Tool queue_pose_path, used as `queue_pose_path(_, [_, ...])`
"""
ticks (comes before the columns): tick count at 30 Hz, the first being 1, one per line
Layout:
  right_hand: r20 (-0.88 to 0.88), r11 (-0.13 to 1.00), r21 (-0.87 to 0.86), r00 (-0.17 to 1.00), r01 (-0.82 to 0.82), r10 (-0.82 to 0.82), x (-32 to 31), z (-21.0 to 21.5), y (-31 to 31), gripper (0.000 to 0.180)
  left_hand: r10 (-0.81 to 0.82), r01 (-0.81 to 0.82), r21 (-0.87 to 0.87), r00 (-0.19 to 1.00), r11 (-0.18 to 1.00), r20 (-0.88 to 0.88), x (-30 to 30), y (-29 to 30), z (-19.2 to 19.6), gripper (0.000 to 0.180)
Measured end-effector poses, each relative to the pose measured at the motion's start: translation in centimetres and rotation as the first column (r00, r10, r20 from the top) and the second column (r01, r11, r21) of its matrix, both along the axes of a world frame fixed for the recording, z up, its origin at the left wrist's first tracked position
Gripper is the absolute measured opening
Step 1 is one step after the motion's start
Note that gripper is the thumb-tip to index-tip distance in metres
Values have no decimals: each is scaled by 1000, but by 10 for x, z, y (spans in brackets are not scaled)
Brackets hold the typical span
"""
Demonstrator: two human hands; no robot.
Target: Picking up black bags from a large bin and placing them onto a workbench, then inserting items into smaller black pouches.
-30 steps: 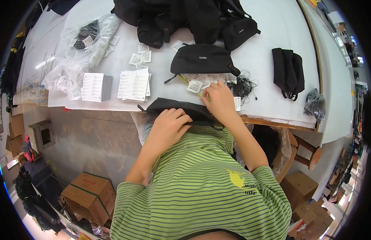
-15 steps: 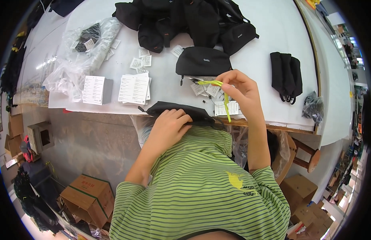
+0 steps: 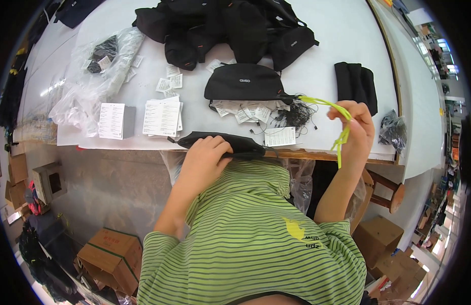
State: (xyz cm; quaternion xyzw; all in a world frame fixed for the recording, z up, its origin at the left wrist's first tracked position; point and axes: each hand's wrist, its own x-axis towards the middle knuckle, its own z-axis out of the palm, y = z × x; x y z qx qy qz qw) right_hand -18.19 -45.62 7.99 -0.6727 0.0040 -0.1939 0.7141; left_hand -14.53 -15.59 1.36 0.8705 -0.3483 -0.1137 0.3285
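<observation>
My left hand [image 3: 206, 158] is closed over the near side of a black zip pouch [image 3: 248, 145] at the table's front edge, against my shirt. Pinched in my right hand [image 3: 354, 127] is a neon yellow cord [image 3: 324, 102], off to the right. One stretch of it runs left to the end of another black pouch [image 3: 243, 82], and loose ends hang below my fingers. That second pouch lies farther back on the table. In front of it are small white labels [image 3: 244, 112] and a tangle of thin black strings [image 3: 296, 116].
Stacks of white printed cards [image 3: 111, 121] stand at front left, by a clear plastic bag [image 3: 106, 71]. A heap of black pouches [image 3: 230, 30] fills the far side. More folded black pouches [image 3: 355, 87] lie right. Cardboard boxes [image 3: 111, 254] and a wooden stool [image 3: 395, 198] are below.
My right hand has moved right, drawing the yellow cord out from the far pouch. The string tangle has come into view. My left hand stays on the near pouch.
</observation>
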Motion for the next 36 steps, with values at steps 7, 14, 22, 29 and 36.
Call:
queue_pose_path(7, [-311, 864, -253, 809, 436, -499, -75, -45, -99, 11, -33, 34, 36, 999, 999, -25, 7, -3, 6, 16])
queue_pose_path(14, [-421, 549, -818, 473, 170, -774, -105, -95, -101, 18, -111, 109, 56, 993, 992, 37, 13, -6, 8, 13])
queue_pose_path(22, [-61, 307, -949, 908, 76, -413, -31, -112, -95, 26, -69, 57, 75, 984, 996, 166, 24, -15, 12, 17])
queue_pose_path(29, [-221, 368, -928, 884, -60, -413, -36, -119, -106, 27, 81, -66, -67, 967, 996, 243, 2, -20, -13, 22])
queue_pose_path(36, [-354, 781, -624, 896, -14, -267, -37, -50, -8, 20, 136, -117, -114, 975, 987, 173, -11, -20, -17, 34])
